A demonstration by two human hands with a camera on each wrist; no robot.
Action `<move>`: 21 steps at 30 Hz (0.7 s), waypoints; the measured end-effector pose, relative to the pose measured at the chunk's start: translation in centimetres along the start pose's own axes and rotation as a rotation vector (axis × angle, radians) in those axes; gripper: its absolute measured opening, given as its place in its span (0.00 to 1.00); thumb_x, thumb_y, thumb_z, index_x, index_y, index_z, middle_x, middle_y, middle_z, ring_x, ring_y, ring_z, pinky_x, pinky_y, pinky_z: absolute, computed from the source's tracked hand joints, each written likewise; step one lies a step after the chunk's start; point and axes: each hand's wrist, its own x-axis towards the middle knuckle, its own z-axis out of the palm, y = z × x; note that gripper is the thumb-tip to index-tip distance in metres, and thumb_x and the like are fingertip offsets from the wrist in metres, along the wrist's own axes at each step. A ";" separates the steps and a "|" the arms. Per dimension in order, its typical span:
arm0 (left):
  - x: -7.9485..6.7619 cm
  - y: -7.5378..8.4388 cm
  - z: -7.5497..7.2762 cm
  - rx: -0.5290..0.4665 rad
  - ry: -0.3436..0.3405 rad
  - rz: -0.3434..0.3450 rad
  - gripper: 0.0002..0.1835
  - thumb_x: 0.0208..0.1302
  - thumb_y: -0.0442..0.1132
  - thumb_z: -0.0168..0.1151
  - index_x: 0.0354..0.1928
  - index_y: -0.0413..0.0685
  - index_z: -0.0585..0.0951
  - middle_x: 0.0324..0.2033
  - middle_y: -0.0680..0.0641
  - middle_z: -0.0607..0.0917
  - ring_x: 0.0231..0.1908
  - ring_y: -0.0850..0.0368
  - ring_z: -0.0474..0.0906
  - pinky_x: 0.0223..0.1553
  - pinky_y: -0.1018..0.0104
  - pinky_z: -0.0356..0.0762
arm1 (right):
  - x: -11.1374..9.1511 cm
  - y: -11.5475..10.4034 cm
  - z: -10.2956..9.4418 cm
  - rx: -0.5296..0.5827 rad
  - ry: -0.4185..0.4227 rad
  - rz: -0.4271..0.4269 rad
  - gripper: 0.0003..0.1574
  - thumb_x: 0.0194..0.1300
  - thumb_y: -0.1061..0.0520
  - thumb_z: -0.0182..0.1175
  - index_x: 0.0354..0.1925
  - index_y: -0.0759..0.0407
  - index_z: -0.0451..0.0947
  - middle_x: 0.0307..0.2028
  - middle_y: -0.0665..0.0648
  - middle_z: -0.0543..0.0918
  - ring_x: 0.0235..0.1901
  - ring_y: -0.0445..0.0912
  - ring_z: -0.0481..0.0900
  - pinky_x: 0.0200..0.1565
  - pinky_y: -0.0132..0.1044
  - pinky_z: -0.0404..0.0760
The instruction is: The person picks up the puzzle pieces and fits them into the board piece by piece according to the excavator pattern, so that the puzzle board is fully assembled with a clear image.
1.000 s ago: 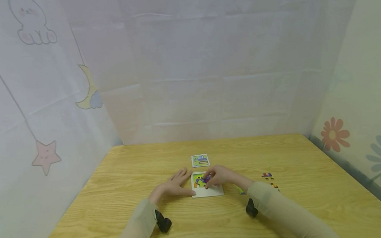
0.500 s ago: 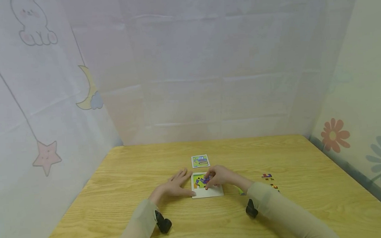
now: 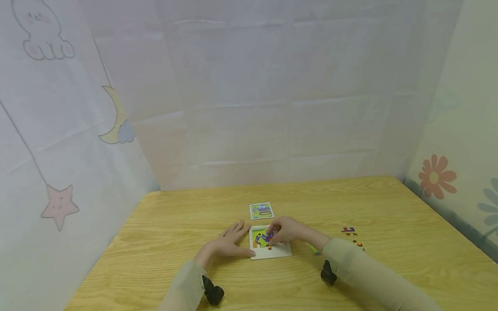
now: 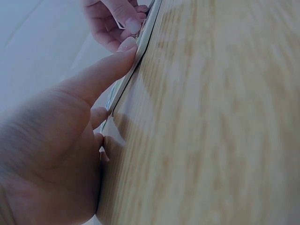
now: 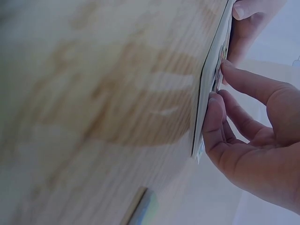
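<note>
A pale framed jigsaw board lies on the table, its upper part filled with a green, purple and orange picture. My left hand rests at its left side with the fingers spread, thumb on the near left corner. The left wrist view also shows that thumb along the board's edge. Over the board, my right hand pinches a small puzzle piece with a red-orange end. Fingers hide most of this piece. In the right wrist view the thumb and fingertips of the right hand meet close to the board's surface.
A square picture card lies beyond the board. Loose puzzle pieces are on the right of the table, with another piece partly behind the right sleeve. A green piece lies under the right forearm.
The red-orange end of the piece has shifted slightly toward the near side of the board, under the right fingertips. The left hand has stayed in place.
</note>
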 end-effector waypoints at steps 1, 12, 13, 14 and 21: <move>0.0 0.0 0.0 -0.003 0.000 0.001 0.49 0.59 0.63 0.57 0.74 0.51 0.48 0.74 0.40 0.41 0.73 0.42 0.34 0.69 0.38 0.38 | 0.0 0.0 0.0 -0.009 0.001 0.000 0.18 0.51 0.57 0.71 0.41 0.60 0.80 0.25 0.51 0.76 0.21 0.40 0.72 0.24 0.29 0.72; -0.1 0.3 0.0 0.000 -0.004 0.006 0.50 0.58 0.64 0.57 0.74 0.50 0.47 0.73 0.39 0.41 0.73 0.41 0.34 0.70 0.41 0.36 | -0.2 0.1 0.1 -0.026 -0.004 -0.016 0.20 0.50 0.56 0.72 0.40 0.61 0.78 0.25 0.50 0.75 0.24 0.40 0.69 0.25 0.29 0.68; -0.1 0.3 0.0 0.000 -0.006 0.006 0.50 0.58 0.64 0.57 0.74 0.50 0.47 0.73 0.39 0.41 0.73 0.41 0.34 0.70 0.40 0.36 | -0.2 0.1 0.1 -0.025 -0.004 -0.018 0.19 0.50 0.56 0.72 0.40 0.61 0.78 0.25 0.50 0.75 0.24 0.41 0.69 0.25 0.29 0.68; -0.1 0.3 0.0 -0.003 -0.006 0.007 0.50 0.58 0.63 0.58 0.74 0.50 0.48 0.73 0.39 0.41 0.73 0.40 0.34 0.70 0.40 0.36 | -0.2 0.2 0.1 -0.022 -0.004 -0.018 0.19 0.50 0.56 0.72 0.40 0.60 0.78 0.25 0.50 0.75 0.24 0.41 0.69 0.25 0.29 0.68; 0.1 0.1 0.0 0.006 -0.010 0.003 0.50 0.59 0.64 0.57 0.74 0.49 0.47 0.73 0.39 0.41 0.73 0.41 0.34 0.70 0.43 0.37 | 0.0 0.3 0.0 -0.018 -0.001 -0.026 0.17 0.50 0.55 0.72 0.38 0.59 0.79 0.25 0.50 0.75 0.25 0.40 0.69 0.26 0.28 0.68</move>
